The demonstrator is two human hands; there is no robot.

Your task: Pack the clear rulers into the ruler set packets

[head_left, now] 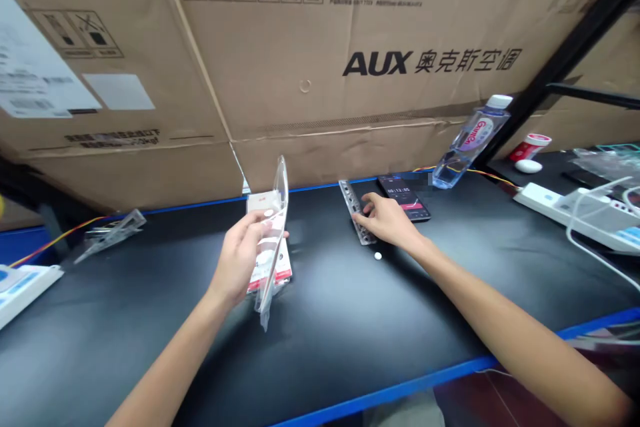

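Holding a clear plastic sleeve (274,267) on edge in our L hand (240,257), thumb n fingers nearly closed on it, w/ a white-and-red packet (283,270) just beside it on the black desk (325,340). Small white disc (378,256) sits nr our R hand (393,219), fingers part curled at a clear strip (364,235); can't tell if we've actually gripped it. Further back: phone (420,208), water btl (457,153), then big AUX box (280,67).

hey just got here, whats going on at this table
A person's left hand holds a clear plastic packet edge-on over the table. The right hand has its fingers at a clear plastic strip, beside a phone showing a timer. A small white disc lies nearby.
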